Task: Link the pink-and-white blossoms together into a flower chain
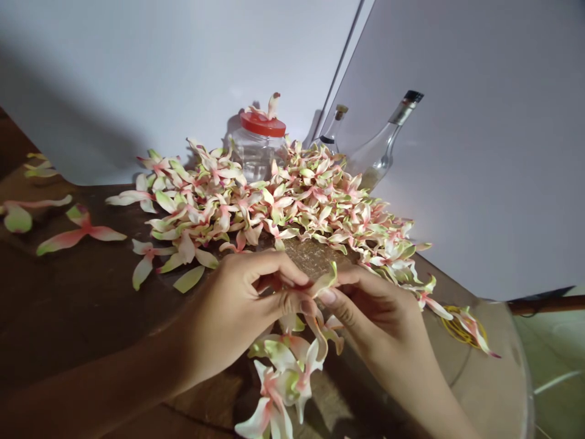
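Note:
My left hand and my right hand meet at the middle of the view, their fingertips pinching a pale pink-and-green flower between them. Below the hands hangs a cluster of white-pink flowers, partly hidden behind my fingers. I cannot tell whether it joins the pinched flower. Just beyond my hands lies a large heap of pink, white and green flowers. Several loose flowers lie apart on the dark wooden table to the left.
A clear jar with a red lid and a glass bottle stand behind the heap against a white wall. A round translucent disc lies at the right, under a yellow mesh piece.

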`<state>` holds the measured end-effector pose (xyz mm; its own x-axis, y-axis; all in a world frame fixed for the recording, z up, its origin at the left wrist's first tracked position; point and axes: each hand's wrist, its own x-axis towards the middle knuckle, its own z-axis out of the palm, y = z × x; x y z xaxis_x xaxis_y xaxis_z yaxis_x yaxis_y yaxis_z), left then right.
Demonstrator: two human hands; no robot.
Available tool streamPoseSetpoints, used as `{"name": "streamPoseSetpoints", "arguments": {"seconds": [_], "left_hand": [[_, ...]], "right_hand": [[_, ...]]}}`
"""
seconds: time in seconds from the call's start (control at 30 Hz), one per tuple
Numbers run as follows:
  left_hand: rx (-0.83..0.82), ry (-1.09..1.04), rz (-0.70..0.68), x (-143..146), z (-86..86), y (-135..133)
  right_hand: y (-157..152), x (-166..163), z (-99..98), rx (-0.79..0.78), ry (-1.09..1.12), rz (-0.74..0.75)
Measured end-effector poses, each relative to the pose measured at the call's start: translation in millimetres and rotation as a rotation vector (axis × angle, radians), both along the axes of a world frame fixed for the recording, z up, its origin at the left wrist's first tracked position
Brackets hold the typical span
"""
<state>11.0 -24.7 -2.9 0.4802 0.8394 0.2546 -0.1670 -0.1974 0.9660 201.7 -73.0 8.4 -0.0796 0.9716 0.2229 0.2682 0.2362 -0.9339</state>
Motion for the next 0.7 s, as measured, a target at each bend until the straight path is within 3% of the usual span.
{"name": "streamPoseSetpoints", "arguments": {"seconds": [0.23,0.3,0.43,0.53,0.7], "left_hand": [[0.357,0.225,0.226,-2,-1.1,1],[0.381,0.247,0.229,-2,-1.8,1],[0.076,0.152,0.149,-2,-5.9,3],[-0.148,-0.002,0.230,-5,-9.5,12],[-0.307,-0.300,0.299,-12,-6.7,28]], "right_hand": [[-2,-4,3.8,-0.088,0.080,0.010],[-2,-5,4.2,-0.100,0.101,0.027],[-5,-8,-0.1,-0.012,0.142,-0.038],[-9,-5,-4.3,0.113,0.217,-0.146],[-10,10,-1.5,0.136,0.331,-0.158]]}}
